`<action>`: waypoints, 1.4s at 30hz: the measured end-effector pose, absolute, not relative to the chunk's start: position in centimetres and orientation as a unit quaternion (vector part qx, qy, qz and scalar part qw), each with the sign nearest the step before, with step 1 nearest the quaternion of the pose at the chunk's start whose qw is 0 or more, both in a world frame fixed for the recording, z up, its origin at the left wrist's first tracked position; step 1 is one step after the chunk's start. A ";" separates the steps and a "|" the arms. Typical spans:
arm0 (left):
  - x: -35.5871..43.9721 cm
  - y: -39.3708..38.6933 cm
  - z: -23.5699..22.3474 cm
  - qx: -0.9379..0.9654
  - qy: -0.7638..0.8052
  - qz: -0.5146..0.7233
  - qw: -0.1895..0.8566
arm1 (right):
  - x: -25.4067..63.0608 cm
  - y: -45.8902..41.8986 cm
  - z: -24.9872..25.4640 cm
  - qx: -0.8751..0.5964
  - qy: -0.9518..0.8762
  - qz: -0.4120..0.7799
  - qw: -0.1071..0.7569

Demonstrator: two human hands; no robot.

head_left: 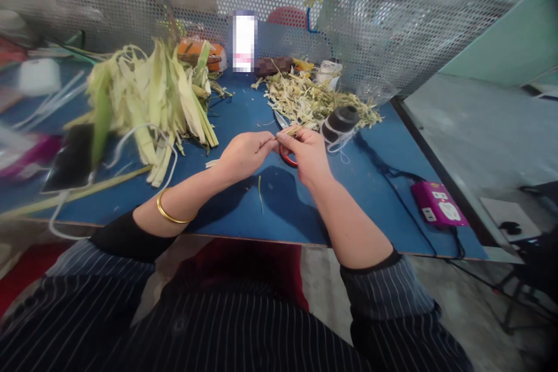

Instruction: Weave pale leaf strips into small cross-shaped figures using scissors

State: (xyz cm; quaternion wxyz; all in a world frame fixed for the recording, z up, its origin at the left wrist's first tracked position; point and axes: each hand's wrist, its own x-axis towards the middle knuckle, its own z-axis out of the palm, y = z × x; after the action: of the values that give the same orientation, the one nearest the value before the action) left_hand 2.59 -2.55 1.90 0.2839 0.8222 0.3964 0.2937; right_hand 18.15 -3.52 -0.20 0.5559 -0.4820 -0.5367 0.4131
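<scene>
Both hands meet over the middle of the blue table. My left hand (pixel 246 154) is closed, its fingertips pinched together against my right fingers; whatever sits between them is too small to make out. My right hand (pixel 307 151) pinches a thin pale strip of corn husk (pixel 301 128) between thumb and fingers. Scissors with red handles (pixel 285 158) show beneath and behind my hands, the blade pointing away; I cannot tell whether they touch my right hand. Just beyond, on the right, stands a black and white thread spool (pixel 340 122) with loose thread beside it.
Corn husks (pixel 150 93) lie heaped at left. Husk scraps (pixel 305 96) are piled at the back. A dark phone (pixel 72 157) with a white cable lies left; a lit phone (pixel 244 40) stands behind. A purple power box (pixel 438 203) sits right, its black cords crossing the table.
</scene>
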 end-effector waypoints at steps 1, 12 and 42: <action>2.6 -2.6 1.8 0.827 0.397 0.294 0.267 | 18.1 -3.5 -0.3 -0.487 -0.531 0.414 0.556; 0.9 -0.7 2.8 0.420 0.366 0.431 0.710 | 21.3 -2.6 0.6 -0.651 -0.685 0.110 0.307; 0.2 0.5 2.0 0.366 0.333 0.414 0.764 | 24.3 2.9 -1.3 -0.744 -0.659 -0.035 0.103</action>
State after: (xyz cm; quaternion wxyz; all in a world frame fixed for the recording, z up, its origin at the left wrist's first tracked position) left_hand 0.24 0.50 2.04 0.7638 0.3661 0.3333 0.4141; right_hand 24.29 2.94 -1.28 0.1033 -0.7442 -0.6590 -0.0354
